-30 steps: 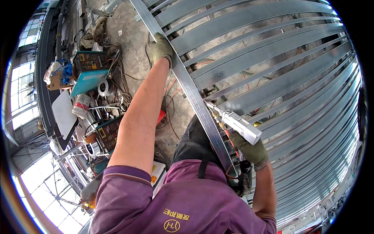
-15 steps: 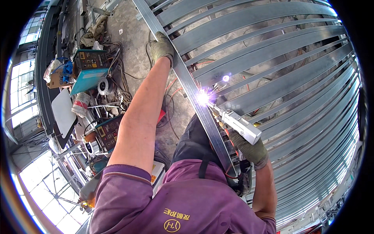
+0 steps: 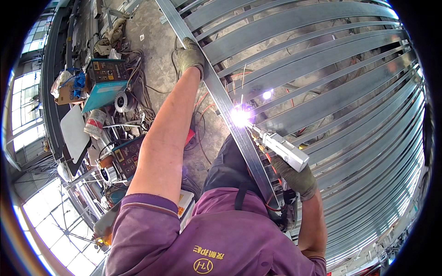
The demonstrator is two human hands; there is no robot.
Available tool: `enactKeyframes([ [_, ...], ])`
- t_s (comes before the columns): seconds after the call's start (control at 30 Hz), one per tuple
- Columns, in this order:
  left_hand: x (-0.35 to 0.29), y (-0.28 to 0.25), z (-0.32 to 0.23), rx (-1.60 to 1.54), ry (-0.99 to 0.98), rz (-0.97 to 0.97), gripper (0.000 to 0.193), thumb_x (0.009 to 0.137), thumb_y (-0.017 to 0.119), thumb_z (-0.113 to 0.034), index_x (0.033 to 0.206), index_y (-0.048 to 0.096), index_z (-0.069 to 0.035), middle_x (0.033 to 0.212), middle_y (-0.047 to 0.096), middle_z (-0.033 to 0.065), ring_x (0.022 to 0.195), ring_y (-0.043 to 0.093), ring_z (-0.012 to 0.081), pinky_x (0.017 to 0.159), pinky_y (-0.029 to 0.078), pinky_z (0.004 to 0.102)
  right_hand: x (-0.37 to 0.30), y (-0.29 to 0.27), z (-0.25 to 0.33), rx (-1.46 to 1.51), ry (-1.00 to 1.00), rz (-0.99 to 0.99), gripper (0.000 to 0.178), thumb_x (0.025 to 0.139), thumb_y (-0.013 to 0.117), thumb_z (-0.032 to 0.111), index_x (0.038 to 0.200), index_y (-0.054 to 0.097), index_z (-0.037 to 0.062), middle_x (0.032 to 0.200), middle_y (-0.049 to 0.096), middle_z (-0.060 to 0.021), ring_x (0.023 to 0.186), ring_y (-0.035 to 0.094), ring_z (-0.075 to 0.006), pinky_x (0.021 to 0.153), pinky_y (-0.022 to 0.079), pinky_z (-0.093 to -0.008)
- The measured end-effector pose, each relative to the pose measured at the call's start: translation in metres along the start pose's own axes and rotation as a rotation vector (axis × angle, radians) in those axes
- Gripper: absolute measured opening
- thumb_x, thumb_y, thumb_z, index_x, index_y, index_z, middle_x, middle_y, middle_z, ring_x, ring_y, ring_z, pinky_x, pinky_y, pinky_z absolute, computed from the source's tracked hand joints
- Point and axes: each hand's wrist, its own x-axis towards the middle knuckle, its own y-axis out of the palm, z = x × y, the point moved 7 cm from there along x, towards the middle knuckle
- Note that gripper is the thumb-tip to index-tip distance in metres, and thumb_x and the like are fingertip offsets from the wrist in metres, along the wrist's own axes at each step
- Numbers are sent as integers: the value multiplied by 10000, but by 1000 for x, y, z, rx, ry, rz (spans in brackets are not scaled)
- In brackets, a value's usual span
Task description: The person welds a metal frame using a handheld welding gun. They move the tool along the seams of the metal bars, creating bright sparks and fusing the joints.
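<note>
The left hand (image 3: pixel 191 57) lies against the outer edge of the rail (image 3: pixel 216 87); its fingers are partly hidden, so I cannot tell whether they grip. The right hand (image 3: pixel 297 179) has its fingers wrapped round the torch (image 3: pixel 284 149), above the slats (image 3: pixel 322 64). The torch's tip meets a bright arc (image 3: pixel 240 117) at the rail's inner edge, throwing sparks.

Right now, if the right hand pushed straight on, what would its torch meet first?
The torch in the right hand would likely meet the long edge rail first, at the bright arc; glare hides any gap.
</note>
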Motion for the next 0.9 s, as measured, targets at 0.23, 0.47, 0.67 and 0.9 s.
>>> enactKeyframes([
  [0.23,5,2,4,-4,-29,11,810,1082,327,-621,1337,649,78,1349,657,334,1293,622,468,1103,484,501,-1,1,0,8,15,23,309,1022,749,200,1285,703,44,946,693,16,758,613,-68,660,528,-262],
  [0.47,10,3,4,14,-4,8,840,1088,304,-634,1320,648,96,1334,664,337,1290,621,476,1099,486,506,-1,2,-2,4,72,10,317,1020,757,229,1274,706,46,931,691,19,751,613,-67,658,530,-261],
  [0.67,14,4,10,-23,-17,-12,817,1051,381,-678,1337,644,41,1343,672,305,1292,629,462,1081,487,512,-3,4,-2,7,81,28,315,1028,747,219,1282,704,39,935,692,15,753,615,-68,653,530,-261],
  [0.9,20,4,13,-71,-12,-11,800,1043,421,-672,1332,650,38,1320,685,303,1272,645,457,1065,497,502,-5,3,-8,6,142,33,413,983,793,159,1357,681,25,1117,759,-48,966,697,-102,820,583,-272],
])
